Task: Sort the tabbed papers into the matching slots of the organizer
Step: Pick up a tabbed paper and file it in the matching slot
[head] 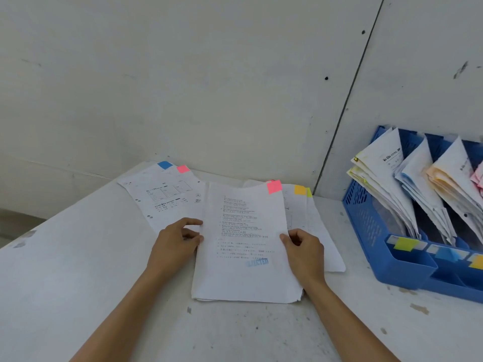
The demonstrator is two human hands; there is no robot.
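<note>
A printed sheet with a pink tab lies on top of a small paper stack in the middle of the white table. My left hand pinches the stack's left edge. My right hand grips its right edge, thumb on top. More sheets lie spread behind: one at the left with a blue tab and a pink tab, others at the right with an orange tab and a yellow-green tab. The blue organizer stands at the right, its slots labelled yellow, blue and orange and holding papers.
The white table meets a pale wall at the back, with a dark vertical seam behind the organizer. The table's left edge drops off at the far left. Scuff marks dot the near tabletop.
</note>
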